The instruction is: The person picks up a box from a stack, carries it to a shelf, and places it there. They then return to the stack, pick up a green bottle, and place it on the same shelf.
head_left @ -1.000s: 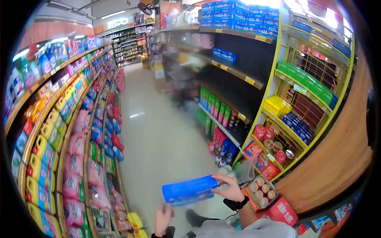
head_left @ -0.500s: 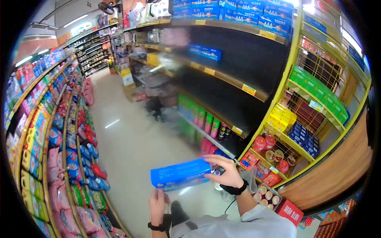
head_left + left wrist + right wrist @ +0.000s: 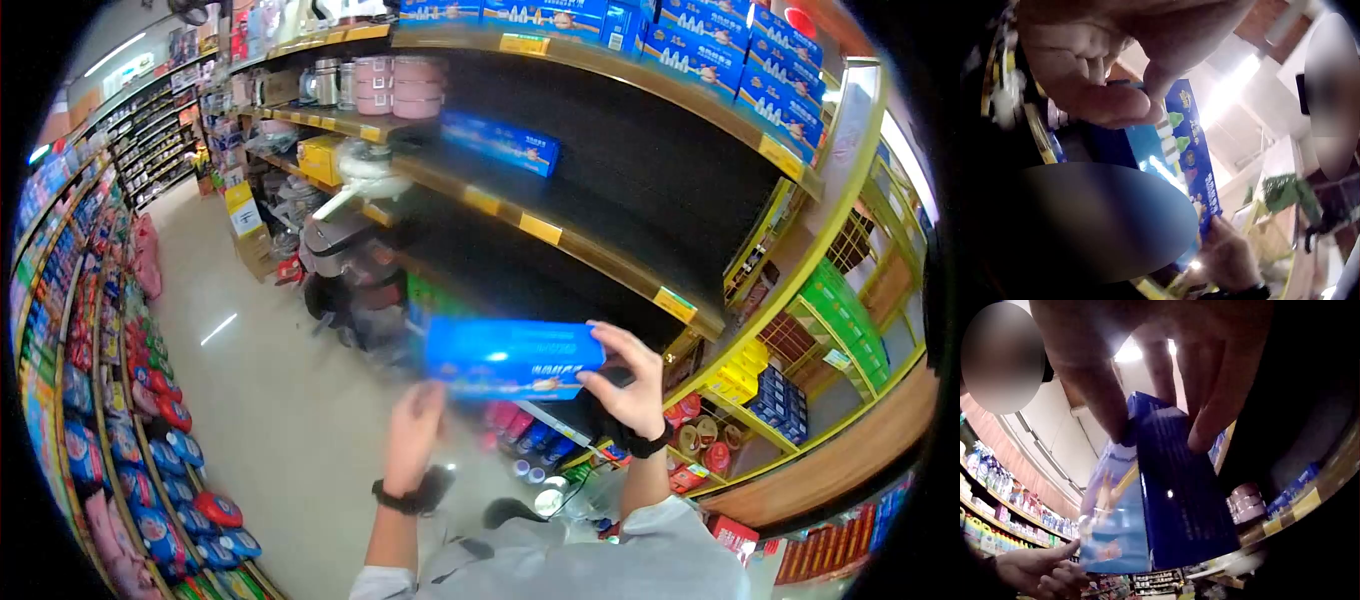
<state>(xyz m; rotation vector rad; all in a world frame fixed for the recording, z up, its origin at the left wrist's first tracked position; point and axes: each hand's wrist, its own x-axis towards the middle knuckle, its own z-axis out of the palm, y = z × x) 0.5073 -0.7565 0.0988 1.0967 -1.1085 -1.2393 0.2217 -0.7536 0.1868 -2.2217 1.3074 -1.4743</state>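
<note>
The right hand (image 3: 625,385) has its grip curled round the right end of the long blue box (image 3: 512,358). The left hand (image 3: 415,435) hangs loosely spread just under the box's left end, holding nothing. Compared with half a second ago, the glossy rectangular carton is higher, raised before the dark wooden-edged shelf (image 3: 600,266).

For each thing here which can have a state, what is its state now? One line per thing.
blue box: closed, held level in the air.
right hand: grips the box's right end, fingers curled round it.
left hand: fingers relaxed, under the box's left end; contact unclear.
middle shelf: mostly bare, a single carton lying on it.
top shelf: stocked with blue cartons.
</note>
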